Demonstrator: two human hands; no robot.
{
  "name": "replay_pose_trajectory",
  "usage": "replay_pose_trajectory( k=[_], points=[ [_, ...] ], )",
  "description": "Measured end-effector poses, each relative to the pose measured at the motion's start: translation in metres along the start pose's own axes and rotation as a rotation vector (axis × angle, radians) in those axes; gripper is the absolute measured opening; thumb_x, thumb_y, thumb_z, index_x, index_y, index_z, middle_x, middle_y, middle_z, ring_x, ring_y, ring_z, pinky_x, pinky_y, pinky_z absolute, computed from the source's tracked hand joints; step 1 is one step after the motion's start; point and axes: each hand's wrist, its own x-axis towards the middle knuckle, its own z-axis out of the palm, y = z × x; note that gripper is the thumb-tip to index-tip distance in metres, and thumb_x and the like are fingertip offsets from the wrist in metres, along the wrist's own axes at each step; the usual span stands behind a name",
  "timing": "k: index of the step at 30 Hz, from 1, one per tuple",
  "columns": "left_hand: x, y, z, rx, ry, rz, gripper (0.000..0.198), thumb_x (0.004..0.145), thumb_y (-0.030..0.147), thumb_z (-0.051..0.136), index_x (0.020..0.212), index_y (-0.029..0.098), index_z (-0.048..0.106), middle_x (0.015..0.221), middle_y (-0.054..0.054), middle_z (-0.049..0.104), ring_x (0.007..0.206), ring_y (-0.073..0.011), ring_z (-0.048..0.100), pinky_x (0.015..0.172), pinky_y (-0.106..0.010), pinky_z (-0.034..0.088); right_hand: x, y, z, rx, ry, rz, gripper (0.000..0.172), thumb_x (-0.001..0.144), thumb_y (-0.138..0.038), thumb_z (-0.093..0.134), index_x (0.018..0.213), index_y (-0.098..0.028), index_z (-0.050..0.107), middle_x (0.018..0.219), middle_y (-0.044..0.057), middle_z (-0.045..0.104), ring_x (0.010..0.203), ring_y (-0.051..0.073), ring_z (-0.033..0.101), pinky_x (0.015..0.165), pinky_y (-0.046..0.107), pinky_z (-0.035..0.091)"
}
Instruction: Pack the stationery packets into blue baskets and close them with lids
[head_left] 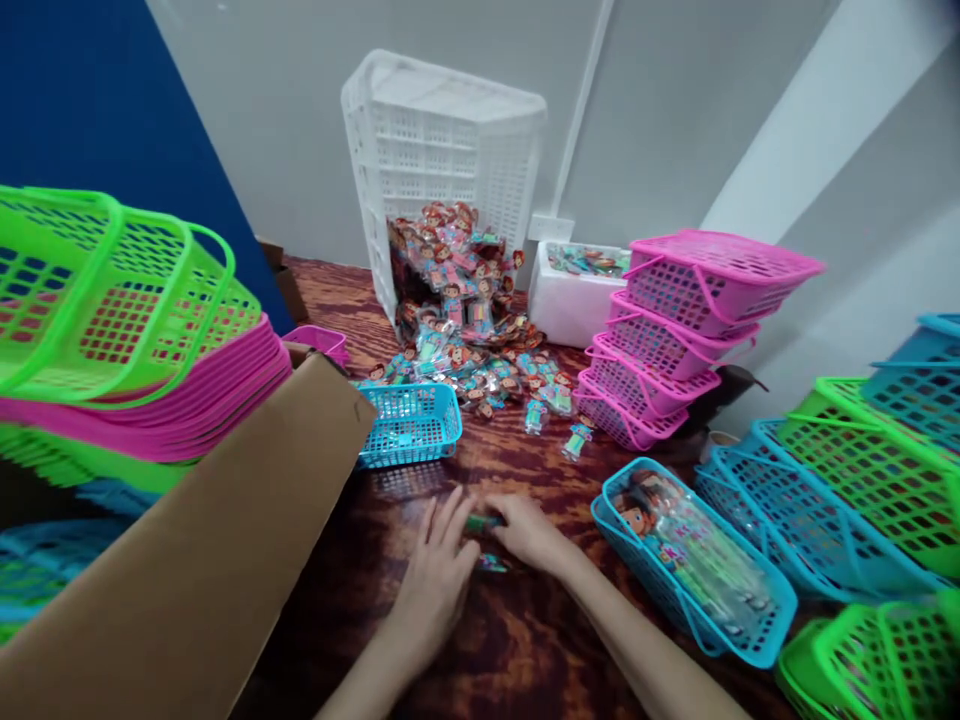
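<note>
My left hand (439, 565) rests low over the dark wood table, its fingers stretched out and slightly apart, the tips beside a small green packet (480, 523). My right hand (529, 532) curls its thumb and fingers onto the packet's right side; part of the packet is hidden. Just below, between the hands, lies another small blue-green piece (491, 563), too blurred to name. Beyond the hands stands a blue plastic basket (409, 460). At my right, a longer blue basket (652, 590) holds several bagged doll-shaped items (701, 545).
A tipped white crate (442, 120) spills bagged doll-shaped packets (480, 370) across the table. Stacked pink baskets (675, 330) and a white box (574, 300) stand behind. A cardboard box (202, 540) and stacked green baskets (97, 290) crowd the left; more baskets (825, 530) fill the right.
</note>
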Motion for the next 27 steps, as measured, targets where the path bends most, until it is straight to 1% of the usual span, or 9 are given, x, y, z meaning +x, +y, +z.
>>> replay_pose_trajectory(
  k=[2, 6, 9, 14, 16, 18, 21, 23, 27],
  points=[
    [0.0, -0.004, -0.001, -0.01, -0.022, 0.025, 0.024, 0.088, 0.004, 0.041, 0.096, 0.017, 0.059, 0.143, -0.013, 0.046, 0.137, -0.0306, 0.037, 0.115, -0.062, 0.024, -0.01, -0.002, 0.007, 0.078, -0.106, -0.049, 0.013, 0.075, -0.013, 0.061, 0.083, -0.02, 0.069, 0.082, -0.002, 0.071, 0.078, 0.016, 0.062, 0.067, 0.022, 0.04],
    [-0.006, -0.01, -0.003, -0.063, -0.156, 0.016, 0.017, 0.089, 0.007, 0.046, 0.095, 0.019, 0.056, 0.1, -0.005, 0.061, 0.1, -0.0222, 0.055, 0.108, -0.049, 0.038, -0.006, 0.001, -0.022, 0.208, -0.382, -0.112, 0.018, 0.083, -0.03, 0.062, 0.088, -0.018, 0.074, 0.08, -0.001, 0.072, 0.075, 0.016, 0.062, 0.069, 0.024, 0.046],
    [-0.01, -0.01, -0.002, -0.056, -0.189, -0.005, 0.015, 0.088, 0.006, 0.047, 0.09, 0.019, 0.054, 0.096, -0.006, 0.059, 0.095, -0.0233, 0.053, 0.095, -0.043, 0.046, 0.03, 0.006, -0.07, -0.045, -0.155, -0.018, 0.024, 0.087, -0.036, 0.059, 0.089, -0.018, 0.075, 0.087, -0.001, 0.073, 0.081, 0.016, 0.063, 0.073, 0.023, 0.046],
    [-0.012, -0.014, 0.005, -0.091, -0.198, -0.056, 0.013, 0.091, 0.01, 0.044, 0.091, 0.018, 0.054, 0.093, -0.007, 0.059, 0.088, -0.0243, 0.053, 0.08, -0.039, 0.048, 0.115, 0.032, -0.138, -0.237, 0.096, 0.232, 0.022, 0.087, -0.024, 0.06, 0.1, -0.011, 0.073, 0.099, 0.007, 0.072, 0.095, 0.021, 0.063, 0.086, 0.029, 0.044],
    [-0.012, -0.019, 0.008, -0.128, -0.166, -0.104, 0.012, 0.092, 0.013, 0.043, 0.095, 0.018, 0.054, 0.09, -0.007, 0.06, 0.085, -0.0241, 0.055, 0.076, -0.038, 0.049, 0.139, 0.047, -0.15, -0.3, 0.15, 0.318, 0.02, 0.085, -0.023, 0.063, 0.099, -0.011, 0.073, 0.101, 0.009, 0.072, 0.1, 0.024, 0.062, 0.089, 0.031, 0.043],
    [-0.012, -0.024, 0.013, -0.16, -0.105, -0.12, 0.025, 0.093, 0.015, 0.043, 0.116, 0.016, 0.053, 0.099, -0.01, 0.063, 0.09, -0.0253, 0.059, 0.079, -0.039, 0.05, 0.155, 0.063, -0.155, -0.349, 0.206, 0.385, 0.023, 0.086, -0.026, 0.062, 0.102, -0.012, 0.072, 0.108, 0.011, 0.071, 0.106, 0.026, 0.061, 0.091, 0.033, 0.043],
    [-0.019, -0.034, 0.027, -0.142, -0.017, -0.046, 0.06, 0.091, 0.016, 0.045, 0.148, 0.016, 0.028, 0.124, -0.014, 0.062, 0.114, -0.0281, 0.058, 0.099, -0.045, 0.046, 0.173, 0.086, -0.16, -0.397, 0.289, 0.465, 0.031, 0.09, -0.033, 0.059, 0.111, -0.013, 0.068, 0.12, 0.016, 0.066, 0.114, 0.03, 0.058, 0.092, 0.036, 0.044],
    [-0.026, -0.041, 0.043, -0.107, 0.025, 0.008, 0.063, 0.09, 0.021, 0.051, 0.148, 0.021, 0.029, 0.123, -0.011, 0.064, 0.117, -0.0291, 0.059, 0.1, -0.043, 0.048, 0.184, 0.102, -0.165, -0.41, 0.318, 0.503, 0.035, 0.091, -0.038, 0.058, 0.114, -0.013, 0.067, 0.124, 0.017, 0.063, 0.117, 0.031, 0.057, 0.093, 0.038, 0.045],
    [-0.036, -0.054, 0.076, -0.088, 0.023, -0.12, 0.043, 0.087, 0.029, 0.055, 0.13, 0.029, 0.055, 0.096, -0.006, 0.073, 0.095, -0.0275, 0.069, 0.094, -0.04, 0.054, 0.209, 0.134, -0.179, -0.399, 0.333, 0.541, 0.045, 0.091, -0.046, 0.059, 0.126, -0.017, 0.059, 0.131, 0.012, 0.059, 0.119, 0.027, 0.055, 0.098, 0.048, 0.045]
  ],
)
